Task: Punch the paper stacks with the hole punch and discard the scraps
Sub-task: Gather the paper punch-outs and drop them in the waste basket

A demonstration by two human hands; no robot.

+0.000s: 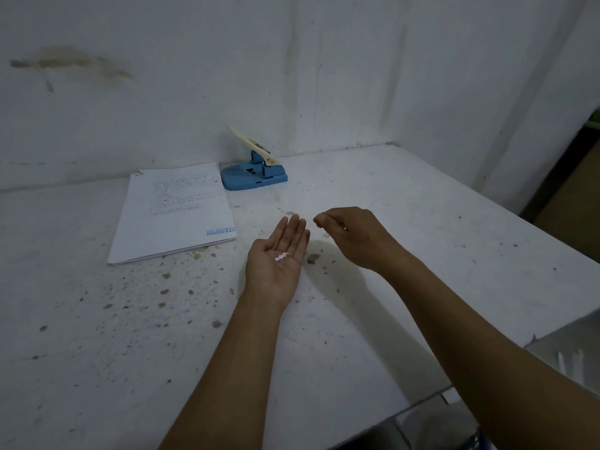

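Note:
My left hand point(279, 254) lies palm up over the middle of the table, fingers together, with a few small white paper scraps point(281, 256) resting on the palm. My right hand point(352, 237) hovers just right of it, knuckles up, fingers curled loosely; whether it holds anything is hidden. A blue hole punch point(253, 177) with a raised cream lever stands at the back near the wall. A white paper stack point(175, 216) stamped "REJECTED" lies flat to the left of the punch.
The white table point(406, 206) is speckled with dark stains and meets a stained wall at the back. Its right edge drops to a brown floor. A pale grey surface point(571, 349) shows at the lower right.

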